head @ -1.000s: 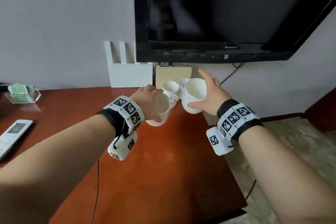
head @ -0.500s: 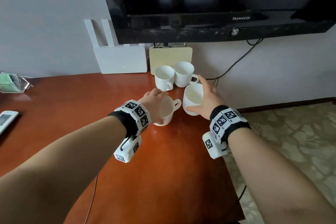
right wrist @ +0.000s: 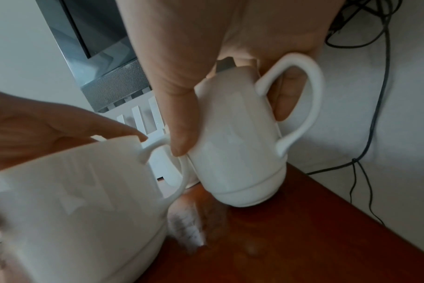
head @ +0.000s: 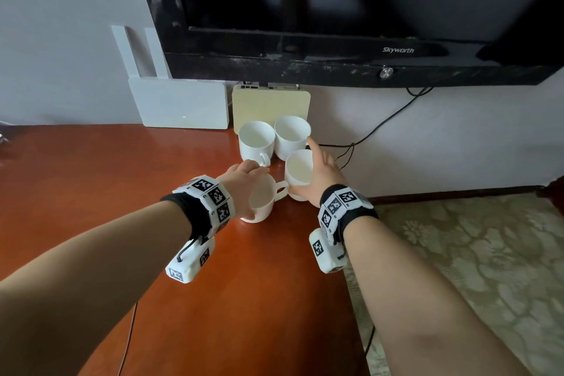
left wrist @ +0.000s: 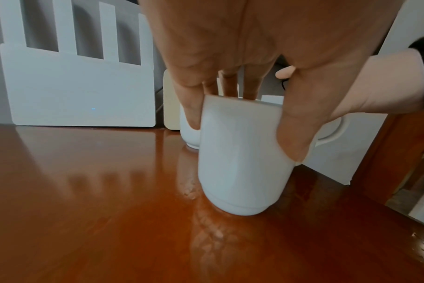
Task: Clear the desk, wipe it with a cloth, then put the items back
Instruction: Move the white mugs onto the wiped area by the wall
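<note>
On the red-brown desk (head: 122,180) two white mugs (head: 256,139) stand side by side at the back wall. My left hand (head: 242,188) grips a third white mug (head: 264,203) by its rim from above. In the left wrist view this mug (left wrist: 242,172) is tilted, with its base at the desk top. My right hand (head: 319,180) grips a fourth white mug (head: 300,168) just right of it. In the right wrist view that mug (right wrist: 237,162) is tilted, base close over the desk, with one finger behind its handle. The two held mugs nearly touch.
A white router (head: 180,107) and a beige box (head: 271,105) lean on the wall behind the mugs, under a black TV (head: 335,9). Black cables (head: 381,125) hang at the right. The desk's right edge (head: 348,278) drops to patterned floor (head: 473,268).
Both hands have come down and forward with their mugs, from held up in the air to desk level just in front of the two standing mugs.
</note>
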